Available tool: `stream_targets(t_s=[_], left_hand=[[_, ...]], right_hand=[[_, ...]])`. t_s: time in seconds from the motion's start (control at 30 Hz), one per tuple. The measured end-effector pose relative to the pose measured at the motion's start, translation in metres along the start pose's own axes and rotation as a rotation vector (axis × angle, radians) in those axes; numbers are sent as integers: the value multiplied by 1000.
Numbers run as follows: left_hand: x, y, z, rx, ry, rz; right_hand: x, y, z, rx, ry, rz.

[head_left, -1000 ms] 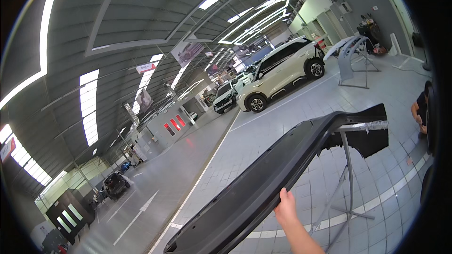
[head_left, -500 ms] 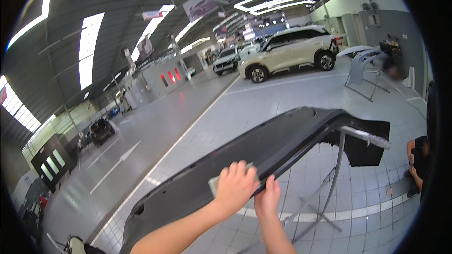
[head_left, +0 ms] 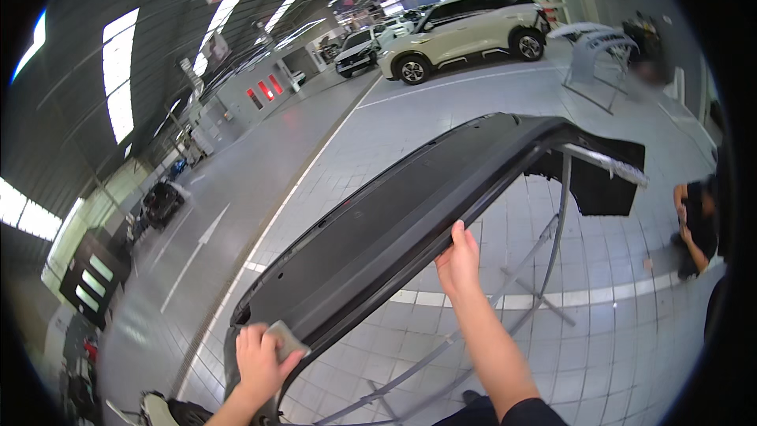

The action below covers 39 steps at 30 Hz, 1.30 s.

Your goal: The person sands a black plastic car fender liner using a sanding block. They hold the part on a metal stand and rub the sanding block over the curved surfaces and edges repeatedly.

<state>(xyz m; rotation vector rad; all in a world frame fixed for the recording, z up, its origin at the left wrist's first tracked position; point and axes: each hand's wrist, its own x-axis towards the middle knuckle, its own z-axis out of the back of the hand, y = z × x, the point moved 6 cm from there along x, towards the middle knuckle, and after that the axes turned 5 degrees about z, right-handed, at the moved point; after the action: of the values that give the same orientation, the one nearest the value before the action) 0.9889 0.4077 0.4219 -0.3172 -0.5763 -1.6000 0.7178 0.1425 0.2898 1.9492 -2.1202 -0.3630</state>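
A long black car panel (head_left: 394, 205), likely a bumper, lies slanting across a grey metal stand (head_left: 561, 205), its right end bent down with silvery covering along a bar beneath it. My left hand (head_left: 264, 359) holds a grey-green pad (head_left: 288, 335) against the panel's surface near its lower-left end, fingers bent over it. My right hand (head_left: 457, 264) grips the panel's near edge around the middle, thumb on top and fingers underneath.
A co-worker (head_left: 694, 221) crouches at the right edge. Behind are a cream SUV (head_left: 465, 35), other parked cars (head_left: 355, 51), and grey panels on a stand (head_left: 595, 55) by the right wall. A dark vehicle (head_left: 162, 205) stands left, across the lane.
My left hand came into view with the pad and moved down-left along the panel toward its end. My right hand still grips the edge. The camera view has shifted.
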Motion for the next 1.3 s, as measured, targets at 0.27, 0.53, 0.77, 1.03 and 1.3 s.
stream_targets(t_s=[0.27,0.53,0.77,1.03,1.3], left_hand=[[-10,10,-1,36,-119,-80],[157,-142,-52,-10,-78,-402],[315,-282,-112,-142,116,-584],[349,-324,-139,-101,124,-448],[321,-294,-112,-74,327,-225]], right_hand=[[9,-7,6,-18,108,-44],[9,-3,21,-89,431,-159],[16,-5,21,-29,622,-286],[90,53,67,-183,744,-339],[184,140,99,85,297,-275]])
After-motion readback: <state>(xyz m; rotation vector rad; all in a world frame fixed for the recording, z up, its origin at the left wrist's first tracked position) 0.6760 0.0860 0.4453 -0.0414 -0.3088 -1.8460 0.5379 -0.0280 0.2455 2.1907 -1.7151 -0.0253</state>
